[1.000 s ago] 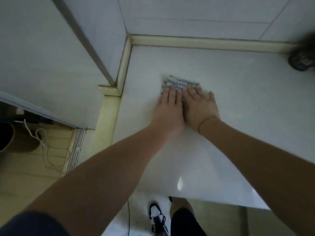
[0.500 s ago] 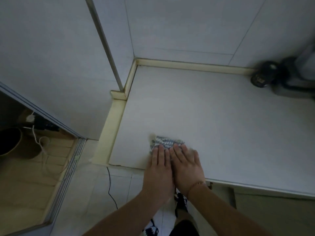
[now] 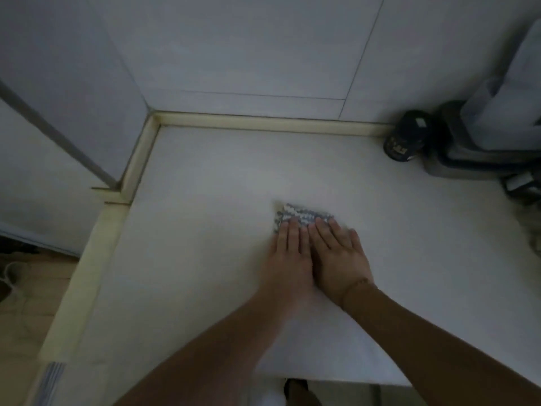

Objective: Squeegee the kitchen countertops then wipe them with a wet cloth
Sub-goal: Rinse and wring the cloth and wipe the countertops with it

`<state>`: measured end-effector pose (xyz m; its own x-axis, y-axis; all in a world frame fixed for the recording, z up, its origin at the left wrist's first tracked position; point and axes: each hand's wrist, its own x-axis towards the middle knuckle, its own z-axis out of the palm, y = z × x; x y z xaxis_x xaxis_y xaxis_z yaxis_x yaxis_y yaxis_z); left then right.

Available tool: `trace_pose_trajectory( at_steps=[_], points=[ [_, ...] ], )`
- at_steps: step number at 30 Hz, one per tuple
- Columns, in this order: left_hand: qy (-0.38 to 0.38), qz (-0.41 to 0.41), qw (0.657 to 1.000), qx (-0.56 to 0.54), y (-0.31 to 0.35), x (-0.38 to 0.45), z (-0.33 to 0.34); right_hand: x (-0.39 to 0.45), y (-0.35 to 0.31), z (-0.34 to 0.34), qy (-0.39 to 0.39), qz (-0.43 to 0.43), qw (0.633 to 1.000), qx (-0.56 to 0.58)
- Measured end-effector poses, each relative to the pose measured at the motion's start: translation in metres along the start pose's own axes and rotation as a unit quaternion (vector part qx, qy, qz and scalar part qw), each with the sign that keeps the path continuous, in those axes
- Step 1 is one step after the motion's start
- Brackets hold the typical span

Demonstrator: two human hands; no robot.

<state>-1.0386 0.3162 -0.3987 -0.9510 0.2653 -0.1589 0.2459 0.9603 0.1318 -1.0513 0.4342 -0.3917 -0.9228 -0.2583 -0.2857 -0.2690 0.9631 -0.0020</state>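
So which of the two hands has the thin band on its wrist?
The right hand, flat on the cloth; the left hand beside it has a bare wrist.

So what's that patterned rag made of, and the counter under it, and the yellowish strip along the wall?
The rag looks like soft woven or knitted fabric: a blue-and-white zigzag weave, rumpled under both flat hands. The counter seems a smooth, pale, hard slab, perhaps stone or laminate; the dim light leaves it open. The yellowish strip looks like a glossy sealing trim, possibly plastic or tape.
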Motion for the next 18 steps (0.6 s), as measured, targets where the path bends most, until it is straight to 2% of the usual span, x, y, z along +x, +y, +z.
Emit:
trace_pose_trajectory(
  at_steps=[4, 9, 14, 18],
  points=[
    [-0.059, -0.011, 0.998, -0.007, -0.012, 0.108, -0.023, 0.098, 0.048, -0.026, 0.012, 0.013, 1.000, 0.026],
    [-0.022, -0.051, 0.998, 0.001, -0.016, 0.206, -0.033, 0.194, 0.090, -0.043, 0.021, 0.010, 1.000, 0.016],
    [-0.015, -0.082, 0.997, 0.003, -0.009, 0.231, -0.031, 0.215, 0.112, -0.047, 0.030, -0.032, 0.999, 0.012],
    [-0.039, -0.065, 0.997, 0.002, 0.028, 0.231, -0.031, 0.202, 0.146, -0.039, 0.030, -0.010, 0.999, -0.019]
  ],
)
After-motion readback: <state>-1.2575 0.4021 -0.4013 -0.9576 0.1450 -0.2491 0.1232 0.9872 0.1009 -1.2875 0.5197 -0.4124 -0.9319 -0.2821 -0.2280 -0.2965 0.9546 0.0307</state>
